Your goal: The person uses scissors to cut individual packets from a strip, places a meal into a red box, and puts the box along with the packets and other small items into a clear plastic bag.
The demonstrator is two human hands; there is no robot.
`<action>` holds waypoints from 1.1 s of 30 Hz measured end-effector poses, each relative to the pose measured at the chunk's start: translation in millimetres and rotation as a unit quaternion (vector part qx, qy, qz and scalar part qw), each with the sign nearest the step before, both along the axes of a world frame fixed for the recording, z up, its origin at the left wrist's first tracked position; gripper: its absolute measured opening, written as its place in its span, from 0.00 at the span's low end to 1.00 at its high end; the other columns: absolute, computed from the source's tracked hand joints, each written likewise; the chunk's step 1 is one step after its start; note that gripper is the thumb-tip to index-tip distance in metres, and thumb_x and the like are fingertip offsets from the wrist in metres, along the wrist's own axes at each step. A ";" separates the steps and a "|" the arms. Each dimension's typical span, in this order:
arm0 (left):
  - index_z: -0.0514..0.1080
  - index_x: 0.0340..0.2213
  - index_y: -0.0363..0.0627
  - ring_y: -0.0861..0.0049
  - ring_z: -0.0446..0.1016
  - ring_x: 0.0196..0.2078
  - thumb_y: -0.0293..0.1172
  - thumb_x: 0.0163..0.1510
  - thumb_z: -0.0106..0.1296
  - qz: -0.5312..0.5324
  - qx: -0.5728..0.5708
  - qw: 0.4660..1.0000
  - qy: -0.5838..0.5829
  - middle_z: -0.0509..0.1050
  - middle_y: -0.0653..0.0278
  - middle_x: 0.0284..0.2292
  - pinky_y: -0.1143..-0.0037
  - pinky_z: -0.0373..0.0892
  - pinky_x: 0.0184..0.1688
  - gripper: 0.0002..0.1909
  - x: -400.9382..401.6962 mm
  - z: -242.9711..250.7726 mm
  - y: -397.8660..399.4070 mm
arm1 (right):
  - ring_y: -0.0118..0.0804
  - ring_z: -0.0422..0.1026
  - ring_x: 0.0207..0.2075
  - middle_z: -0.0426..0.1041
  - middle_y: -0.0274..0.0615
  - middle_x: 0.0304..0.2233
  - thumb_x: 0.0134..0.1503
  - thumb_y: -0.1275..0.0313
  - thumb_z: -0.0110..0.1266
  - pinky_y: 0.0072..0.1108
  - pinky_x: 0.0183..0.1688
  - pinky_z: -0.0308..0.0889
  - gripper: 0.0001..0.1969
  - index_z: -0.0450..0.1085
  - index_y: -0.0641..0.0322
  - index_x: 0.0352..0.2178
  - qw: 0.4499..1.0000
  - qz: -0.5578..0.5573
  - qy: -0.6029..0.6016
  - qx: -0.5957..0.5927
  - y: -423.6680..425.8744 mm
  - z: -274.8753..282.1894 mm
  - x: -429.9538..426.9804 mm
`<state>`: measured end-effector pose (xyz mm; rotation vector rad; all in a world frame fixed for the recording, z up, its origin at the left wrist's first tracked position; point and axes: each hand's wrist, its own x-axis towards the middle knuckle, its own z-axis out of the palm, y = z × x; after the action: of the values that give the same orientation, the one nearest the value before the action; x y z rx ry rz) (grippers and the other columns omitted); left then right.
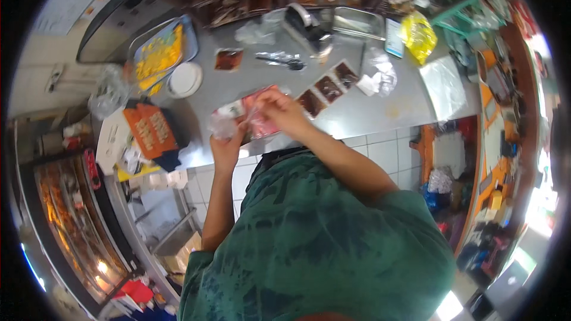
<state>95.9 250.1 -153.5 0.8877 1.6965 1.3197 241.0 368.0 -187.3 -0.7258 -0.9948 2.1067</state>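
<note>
My left hand [229, 145] grips the left side of a crinkled clear plastic bag [224, 125] close to the front edge of the metal table. Fingers of my right hand [281, 107] are at the bag's upper part, over a red and white printed packet [263, 127]. Whether the right fingers pinch the plastic is too blurred to tell. Just right of my hands, several flat clear sachets of dark red-brown contents [329, 89] lie in a slanting row. Another such sachet [229, 59] lies farther back, beside a black plastic spoon [294, 64] in clear wrap.
A tray of yellow food [161, 55] and a round white lid [184, 79] stand at the left, behind an orange box [151, 133]. At the back are a metal tray [358, 23], a phone [394, 38] and a yellow plastic bag [418, 38]. Plastic sheets [444, 87] lie at the right.
</note>
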 end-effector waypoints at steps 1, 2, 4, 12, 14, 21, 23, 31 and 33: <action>0.74 0.42 0.33 0.79 0.75 0.38 0.25 0.57 0.53 0.024 -0.002 0.994 0.105 0.78 0.61 0.35 0.78 0.70 0.40 0.12 8.5 -1.8 2.0 | 0.20 0.72 0.32 0.73 0.32 0.28 0.59 0.74 0.54 0.17 0.33 0.68 0.07 0.72 0.66 0.37 0.997 -0.003 0.022 0.077 -2.2 -3.5 -2.7; 0.74 0.42 0.33 0.79 0.75 0.38 0.25 0.57 0.53 0.011 0.002 0.995 0.098 0.78 0.61 0.35 0.78 0.70 0.40 0.12 18.0 -3.5 2.2 | 0.24 0.73 0.32 0.74 0.34 0.28 0.58 0.73 0.55 0.20 0.32 0.68 0.07 0.73 0.65 0.36 0.981 0.016 -0.049 0.189 -5.4 0.7 -3.8; 0.74 0.39 0.31 0.79 0.75 0.37 0.22 0.54 0.55 0.131 0.095 0.985 0.061 0.77 0.61 0.35 0.78 0.70 0.41 0.10 32.4 -5.9 4.6 | 0.28 0.74 0.32 0.75 0.37 0.28 0.57 0.71 0.55 0.22 0.32 0.68 0.07 0.73 0.64 0.34 0.946 0.026 -0.122 0.298 -7.5 6.8 -7.2; 0.73 0.38 0.30 0.77 0.75 0.36 0.18 0.49 0.55 0.199 0.051 0.977 0.060 0.76 0.60 0.35 0.77 0.71 0.40 0.12 46.0 -8.0 18.3 | 0.49 0.74 0.31 0.74 0.47 0.27 0.52 0.73 0.56 0.31 0.34 0.68 0.06 0.71 0.66 0.27 0.897 0.045 -0.161 0.410 -1.7 -0.1 -2.9; 0.72 0.38 0.29 0.77 0.75 0.35 0.18 0.49 0.56 0.195 0.049 0.974 0.101 0.76 0.60 0.35 0.77 0.71 0.39 0.12 50.6 -8.3 20.9 | 0.49 0.74 0.31 0.73 0.47 0.26 0.51 0.73 0.56 0.31 0.34 0.68 0.06 0.70 0.66 0.26 0.903 0.037 -0.148 0.402 0.4 -7.9 1.4; 0.73 0.41 0.32 0.77 0.76 0.33 0.32 0.53 0.60 0.098 -0.145 0.936 0.305 0.77 0.59 0.36 0.77 0.70 0.35 0.17 32.0 13.5 -39.4 | 0.45 0.72 0.40 0.74 0.41 0.40 0.49 0.65 0.59 0.32 0.42 0.69 0.15 0.72 0.57 0.38 0.717 0.098 -0.410 0.556 103.3 11.4 140.6; 0.75 0.36 0.34 0.76 0.74 0.29 0.39 0.53 0.59 -0.044 -0.331 0.900 0.280 0.78 0.58 0.31 0.75 0.70 0.36 0.17 38.0 45.1 -54.1 | 0.48 0.68 0.46 0.73 0.43 0.40 0.47 0.62 0.61 0.31 0.49 0.65 0.17 0.73 0.56 0.37 0.614 0.124 -0.484 0.611 152.9 6.7 200.1; 0.73 0.40 0.36 0.80 0.74 0.38 0.36 0.60 0.52 -0.331 -0.152 0.931 0.016 0.77 0.63 0.35 0.78 0.69 0.41 0.14 156.7 42.2 47.0 | 0.41 0.72 0.41 0.75 0.39 0.31 0.51 0.69 0.57 0.27 0.46 0.65 0.11 0.74 0.60 0.36 0.589 0.270 -0.419 0.636 204.8 19.2 231.5; 0.73 0.42 0.37 0.81 0.73 0.40 0.38 0.60 0.51 -0.308 -0.095 0.945 0.043 0.76 0.63 0.36 0.77 0.69 0.42 0.16 179.1 41.4 80.1 | 0.37 0.73 0.39 0.75 0.38 0.32 0.54 0.71 0.56 0.25 0.44 0.66 0.10 0.73 0.62 0.38 0.731 0.196 -0.347 0.554 189.4 54.2 219.0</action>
<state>275.0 330.2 -112.1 1.2420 1.4067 0.6919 460.0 557.4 -133.1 -0.6446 -2.6480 1.0283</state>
